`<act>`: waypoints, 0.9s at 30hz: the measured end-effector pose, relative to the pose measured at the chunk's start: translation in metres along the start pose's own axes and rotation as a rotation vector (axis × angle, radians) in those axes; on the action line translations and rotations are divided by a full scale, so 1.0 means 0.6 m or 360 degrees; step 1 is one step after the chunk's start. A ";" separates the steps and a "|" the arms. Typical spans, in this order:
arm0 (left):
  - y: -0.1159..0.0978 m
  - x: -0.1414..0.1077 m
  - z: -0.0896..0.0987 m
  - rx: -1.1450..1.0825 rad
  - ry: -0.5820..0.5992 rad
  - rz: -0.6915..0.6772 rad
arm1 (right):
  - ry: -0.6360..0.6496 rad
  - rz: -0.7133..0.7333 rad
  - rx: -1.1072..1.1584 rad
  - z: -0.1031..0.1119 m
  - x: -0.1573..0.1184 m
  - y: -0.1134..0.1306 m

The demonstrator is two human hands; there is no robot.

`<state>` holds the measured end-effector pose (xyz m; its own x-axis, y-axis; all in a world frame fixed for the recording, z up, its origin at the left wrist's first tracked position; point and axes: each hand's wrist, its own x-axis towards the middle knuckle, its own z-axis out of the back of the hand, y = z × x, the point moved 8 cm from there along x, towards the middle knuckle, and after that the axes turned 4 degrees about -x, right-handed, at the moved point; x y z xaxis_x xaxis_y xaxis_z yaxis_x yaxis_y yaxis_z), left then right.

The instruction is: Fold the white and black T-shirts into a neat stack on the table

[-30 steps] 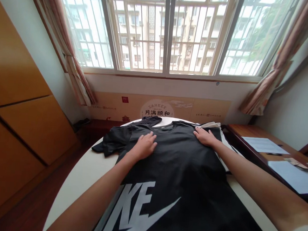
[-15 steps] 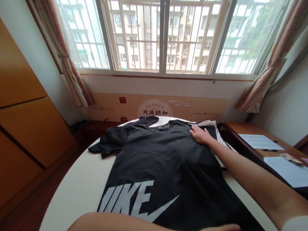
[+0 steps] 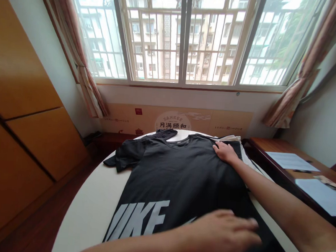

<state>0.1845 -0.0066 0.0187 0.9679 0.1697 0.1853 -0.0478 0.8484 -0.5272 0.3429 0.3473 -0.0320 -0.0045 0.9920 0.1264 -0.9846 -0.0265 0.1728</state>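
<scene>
A black T-shirt (image 3: pixel 178 176) with large grey lettering and a partly hidden swoosh lies spread out, its neckline toward the window. My right hand (image 3: pixel 225 151) rests on its right shoulder, fingers laid along the cloth and not gripping. Across the lower right of the shirt reaches my left hand (image 3: pixel 226 233), slightly blurred, with fingers apart and nothing visible in them. It covers much of the swoosh. Whether it touches the cloth I cannot tell. Beneath the shirt, other dark and white cloth (image 3: pixel 246 158) shows at the far right edge.
A round white table (image 3: pixel 94 197) carries the clothes. To the right stands a brown wooden desk (image 3: pixel 258 145) with paper sheets (image 3: pixel 290 161) and small items. An orange-brown cabinet (image 3: pixel 34 139) is at the left. Beyond the table are a printed panel (image 3: pixel 123 109) and a barred window.
My left hand has moved up and to the left over the shirt, covering more of the swoosh. My right hand stays on the shoulder. The whole view has shifted slightly.
</scene>
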 end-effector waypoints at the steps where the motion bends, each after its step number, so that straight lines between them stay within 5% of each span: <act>1: 0.024 -0.007 0.042 0.0073 -0.0135 0.0132 | -0.0015 -0.0007 -0.0002 0.001 -0.002 -0.001; 5: 0.202 -0.104 0.228 0.0633 -0.0556 0.1004 | -0.0043 -0.0025 -0.0009 0.004 -0.007 -0.005; 7: 0.299 -0.213 0.311 0.0981 -0.0795 0.1647 | -0.0044 -0.0029 -0.0008 0.004 -0.007 -0.006; 9: 0.374 -0.331 0.351 0.1058 -0.0895 0.2217 | -0.0043 -0.0026 -0.0009 0.004 -0.005 -0.006; 11: 0.422 -0.415 0.355 0.0979 -0.0895 0.2464 | -0.0049 -0.0020 -0.0014 0.003 -0.004 -0.007; 14: 0.450 -0.469 0.343 0.0926 -0.0889 0.2523 | -0.0071 -0.0011 -0.0019 0.004 -0.004 -0.007; 19: 0.451 -0.468 0.332 0.0906 -0.0908 0.2508 | -0.0191 -0.0099 -0.0036 0.021 -0.018 -0.011; 23: 0.451 -0.469 0.334 0.0899 -0.0906 0.2489 | -0.0331 -0.0432 -0.0102 0.050 -0.032 -0.046; 27: 0.449 -0.473 0.336 0.0898 -0.0920 0.2500 | -0.0322 -0.0518 -0.0205 0.073 -0.023 -0.079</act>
<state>-0.1531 0.2752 -0.0087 -0.2686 0.9530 0.1402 -0.9536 -0.2426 -0.1785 0.3971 0.3297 0.0009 0.3327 0.9013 0.2775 -0.9429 0.3132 0.1134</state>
